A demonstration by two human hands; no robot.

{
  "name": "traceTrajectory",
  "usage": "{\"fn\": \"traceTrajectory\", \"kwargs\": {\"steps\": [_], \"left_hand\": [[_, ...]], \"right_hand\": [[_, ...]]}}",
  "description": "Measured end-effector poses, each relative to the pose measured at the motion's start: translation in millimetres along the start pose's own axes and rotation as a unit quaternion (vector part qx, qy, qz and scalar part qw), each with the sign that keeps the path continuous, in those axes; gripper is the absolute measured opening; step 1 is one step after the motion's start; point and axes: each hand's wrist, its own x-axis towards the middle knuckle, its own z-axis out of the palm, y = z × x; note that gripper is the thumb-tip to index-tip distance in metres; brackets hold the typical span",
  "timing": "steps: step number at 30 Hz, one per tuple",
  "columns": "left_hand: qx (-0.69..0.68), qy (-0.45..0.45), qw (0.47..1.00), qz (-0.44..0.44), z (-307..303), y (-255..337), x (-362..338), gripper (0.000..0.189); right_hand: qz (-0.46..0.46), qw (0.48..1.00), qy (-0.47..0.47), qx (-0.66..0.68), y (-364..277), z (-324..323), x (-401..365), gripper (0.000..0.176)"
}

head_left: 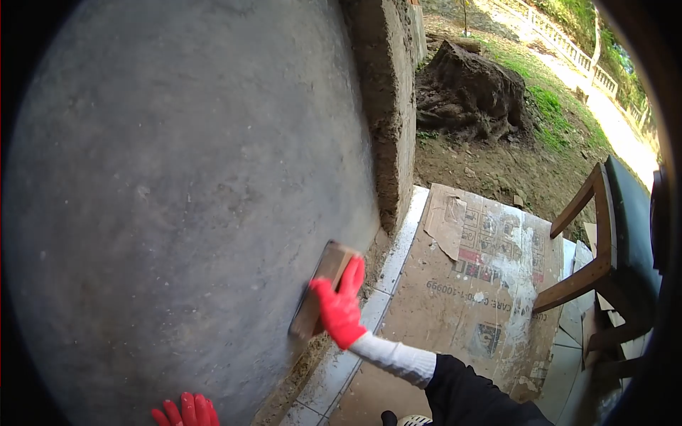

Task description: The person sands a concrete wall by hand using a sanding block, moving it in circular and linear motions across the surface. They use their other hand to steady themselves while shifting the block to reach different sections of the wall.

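Observation:
A wooden sanding block [328, 278], with a thin dark layer along the side facing the wall, lies against the smooth grey wall [192, 156] near its lower right corner. My right hand [342, 305], in a red glove with a whitish cuff, grips the block with fingers along its edges. Low in the view, my left hand [188, 413] shows only its red-gloved fingers, spread apart at the wall; the rest of it falls outside the frame.
A rough concrete column edge [391, 106] borders the wall. Stained flattened cardboard [455, 298] covers floor tiles [323, 376] below. A wooden chair with a dark seat [625, 220] stands at right. Outside are a tree stump [469, 92], bare soil and grass.

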Motion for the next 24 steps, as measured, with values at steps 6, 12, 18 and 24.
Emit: {"fn": "traceTrajectory", "kwargs": {"steps": [6,12,18,24], "left_hand": [[0.038,-0.024,0.999,0.024,-1,-2,1,0.027],[-0.128,0.019,0.984,-0.119,-10,7,12,0.025],[-0.035,0.008,0.999,0.001,3,0,-2,0.023],[-0.019,-0.005,1.000,0.015,-1,-4,4,0.021]], "right_hand": [[0.125,0.979,0.035,0.159,-4,-23,80,0.092],[-0.056,0.997,0.041,-0.042,25,6,41,0.095],[-0.039,0.998,0.005,0.057,12,-4,32,0.096],[0.182,0.961,0.071,0.195,3,-18,88,0.089]]}}
